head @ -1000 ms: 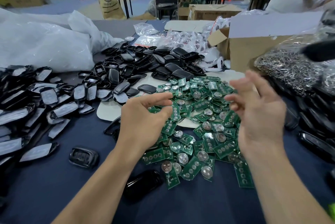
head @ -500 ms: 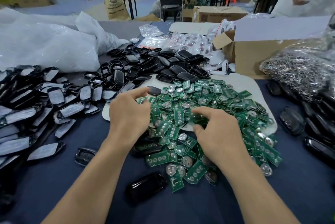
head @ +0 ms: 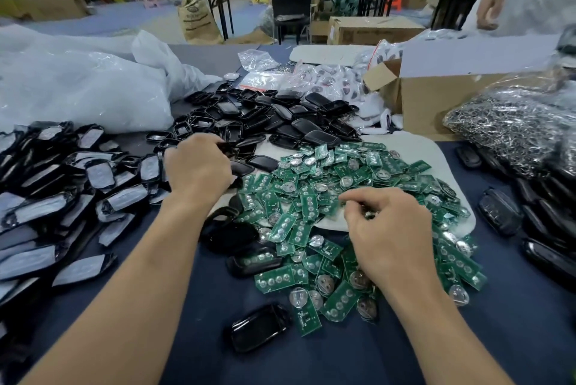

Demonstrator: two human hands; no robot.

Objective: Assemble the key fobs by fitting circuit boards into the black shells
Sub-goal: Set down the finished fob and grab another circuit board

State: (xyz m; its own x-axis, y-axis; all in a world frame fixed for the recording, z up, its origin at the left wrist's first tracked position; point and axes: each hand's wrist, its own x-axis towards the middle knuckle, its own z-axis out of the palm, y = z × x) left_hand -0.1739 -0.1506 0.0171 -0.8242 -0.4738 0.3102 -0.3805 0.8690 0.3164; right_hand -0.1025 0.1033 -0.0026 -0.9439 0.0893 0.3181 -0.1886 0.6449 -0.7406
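A heap of green circuit boards (head: 327, 185) with round coin cells covers the middle of the dark blue table. Behind it lies a pile of black shells (head: 280, 116). My left hand (head: 196, 166) reaches into the near edge of that pile, its fingers curled round a black shell (head: 227, 148). My right hand (head: 386, 229) sits on the board heap and pinches a small circuit board (head: 369, 215), mostly hidden by its fingers. One black shell (head: 258, 327) lies alone near the table's front.
Film-covered shells (head: 62, 172) are heaped at the left and dark fobs (head: 498, 210) at the right. A white plastic bag (head: 78, 85), a cardboard box (head: 436, 104) and a bag of metal rings (head: 511, 123) stand behind. Another person's hand (head: 492, 4) is at top right.
Both hands dropped from mid-air onto the piles. My left hand moved back and left to the black shells and closed on one; my right hand settled on the boards and pinched one.
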